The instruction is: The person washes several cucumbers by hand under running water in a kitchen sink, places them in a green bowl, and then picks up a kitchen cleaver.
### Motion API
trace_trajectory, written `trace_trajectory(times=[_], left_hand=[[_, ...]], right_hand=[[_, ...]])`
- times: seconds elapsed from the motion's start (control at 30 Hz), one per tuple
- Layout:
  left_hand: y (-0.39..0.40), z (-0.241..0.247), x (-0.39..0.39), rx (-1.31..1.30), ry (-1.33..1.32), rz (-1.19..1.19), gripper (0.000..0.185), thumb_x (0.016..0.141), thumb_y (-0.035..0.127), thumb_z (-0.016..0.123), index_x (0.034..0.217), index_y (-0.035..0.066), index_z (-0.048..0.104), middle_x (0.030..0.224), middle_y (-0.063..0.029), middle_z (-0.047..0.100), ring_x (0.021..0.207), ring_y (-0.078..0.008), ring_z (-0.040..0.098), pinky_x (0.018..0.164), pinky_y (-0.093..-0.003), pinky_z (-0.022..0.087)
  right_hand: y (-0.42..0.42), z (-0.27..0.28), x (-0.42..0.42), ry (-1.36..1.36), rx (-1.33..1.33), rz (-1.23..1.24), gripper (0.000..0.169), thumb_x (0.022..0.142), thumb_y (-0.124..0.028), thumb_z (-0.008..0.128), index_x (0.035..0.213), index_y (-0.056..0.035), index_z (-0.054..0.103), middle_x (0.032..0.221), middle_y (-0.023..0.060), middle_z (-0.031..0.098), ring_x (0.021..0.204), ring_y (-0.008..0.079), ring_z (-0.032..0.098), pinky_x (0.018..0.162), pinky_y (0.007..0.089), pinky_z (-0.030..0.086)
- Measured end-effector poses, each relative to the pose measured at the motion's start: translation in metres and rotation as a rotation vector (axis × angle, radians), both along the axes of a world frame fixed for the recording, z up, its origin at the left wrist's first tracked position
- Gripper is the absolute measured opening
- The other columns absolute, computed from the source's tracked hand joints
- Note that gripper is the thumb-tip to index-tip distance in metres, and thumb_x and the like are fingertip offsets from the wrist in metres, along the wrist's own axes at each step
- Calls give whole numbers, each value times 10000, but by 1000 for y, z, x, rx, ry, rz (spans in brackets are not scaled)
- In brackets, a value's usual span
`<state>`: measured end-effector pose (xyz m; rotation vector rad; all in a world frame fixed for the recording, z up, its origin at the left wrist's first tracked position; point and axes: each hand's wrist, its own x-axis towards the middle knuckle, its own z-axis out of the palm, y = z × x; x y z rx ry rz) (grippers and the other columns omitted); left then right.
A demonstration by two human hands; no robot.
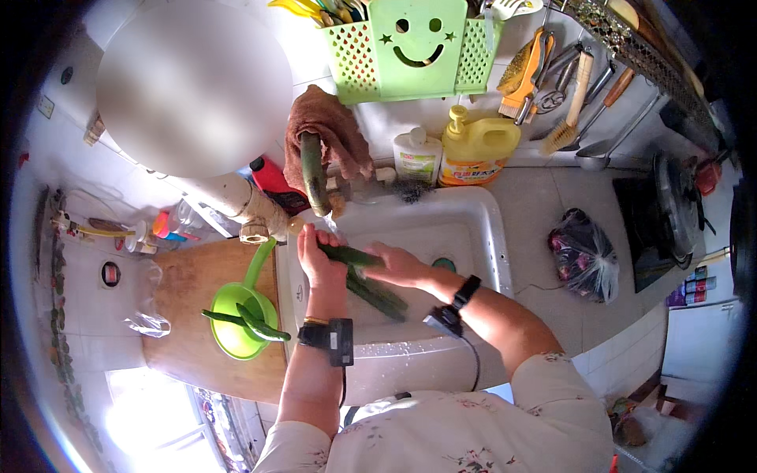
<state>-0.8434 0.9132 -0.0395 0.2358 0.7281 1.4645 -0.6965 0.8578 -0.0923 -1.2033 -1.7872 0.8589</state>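
Note:
Under the faucet, with water running from its spout, my left hand grips one end of a cucumber. My right hand is wrapped around the other end, slightly blurred. Below them, more cucumbers lie in the white sink. A lime-green long-handled colander sits on the wooden board to the left, with green cucumbers lying across its rim. A brown cloth is draped over the faucet's base.
A wooden board adjoins the sink's left side. Behind the sink stand a white bottle and a yellow pump jug. To the right, a plastic bag of dark red produce rests on the counter near a stove. A pipe juts out at back left.

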Motion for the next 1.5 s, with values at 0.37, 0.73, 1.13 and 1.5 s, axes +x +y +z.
trace_trajectory(times=[0.37,0.73,1.13,1.5], left_hand=[[10,37,-36,229,153,47,116,839,191,495,779,104,446,560,-8,405,493,-132,429,498,-298,411],[-1,22,-27,22,33,-34,221,734,197,502,562,118,387,518,-9,368,481,-154,381,561,-314,359],[1,-8,-35,-181,113,277,247,781,266,583,706,109,407,571,-3,403,495,-144,420,488,-295,397],[-37,3,-33,-128,-146,-23,382,811,480,463,676,122,464,568,-6,401,534,-152,396,534,-292,365]], right_hand=[[14,11,-9,-361,-148,98,354,744,-403,572,881,-80,525,700,130,572,685,300,566,584,395,428],[11,6,-16,-172,-226,91,296,693,-264,617,893,-57,546,777,140,591,666,295,578,580,361,448],[-33,21,24,-384,-185,-130,335,667,-241,669,932,-68,559,780,131,602,713,287,589,621,351,464],[-81,32,52,24,-586,129,413,852,-429,429,793,-29,511,579,58,471,549,141,444,513,296,370]])
